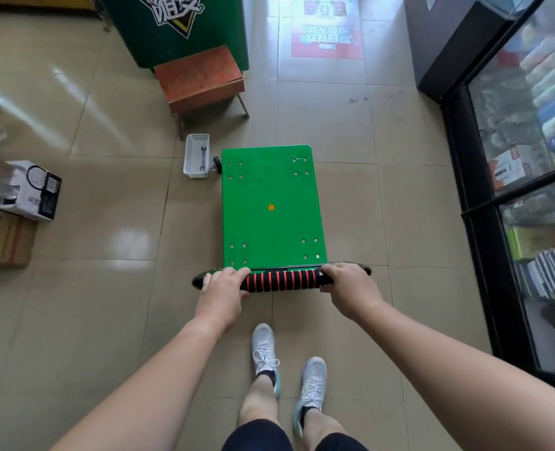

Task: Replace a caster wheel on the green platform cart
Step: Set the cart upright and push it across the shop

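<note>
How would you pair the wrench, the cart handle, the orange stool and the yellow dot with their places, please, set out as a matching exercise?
Things
1. wrench
2. handle
3. orange stool
4. yellow dot

Places
A. in the middle of the green deck
B. inside the white basket
C. gripped by the left hand and the right hand
D. right by the green cabinet

Pairs: 1-B, 2-C, 3-D, 4-A
</note>
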`<action>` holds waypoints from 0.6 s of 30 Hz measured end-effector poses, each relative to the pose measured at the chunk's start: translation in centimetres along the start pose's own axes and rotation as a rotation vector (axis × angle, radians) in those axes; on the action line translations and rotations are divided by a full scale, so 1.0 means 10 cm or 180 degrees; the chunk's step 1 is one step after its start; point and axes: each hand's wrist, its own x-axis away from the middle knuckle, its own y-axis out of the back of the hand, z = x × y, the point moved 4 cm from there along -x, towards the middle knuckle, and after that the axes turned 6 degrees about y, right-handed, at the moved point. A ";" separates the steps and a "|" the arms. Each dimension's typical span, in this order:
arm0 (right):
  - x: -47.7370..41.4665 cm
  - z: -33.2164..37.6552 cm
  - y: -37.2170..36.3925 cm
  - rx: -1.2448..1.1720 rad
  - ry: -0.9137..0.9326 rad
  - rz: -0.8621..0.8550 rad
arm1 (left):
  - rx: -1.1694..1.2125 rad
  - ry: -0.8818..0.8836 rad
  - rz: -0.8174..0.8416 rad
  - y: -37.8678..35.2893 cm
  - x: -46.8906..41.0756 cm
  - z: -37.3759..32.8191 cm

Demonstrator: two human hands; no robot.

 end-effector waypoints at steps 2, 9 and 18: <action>0.22 -0.02 -0.11 0.0015 0.0052 0.0064 | 0.0071 0.0025 0.0015 -0.15 0.22 0.01; 0.90 -0.06 -0.43 -0.0147 0.0260 0.0151 | 0.0214 0.0176 0.0052 -0.55 0.92 0.02; 1.35 -0.08 -0.64 -0.0219 0.0347 0.0188 | 0.0435 0.0247 0.0068 -0.81 1.43 0.04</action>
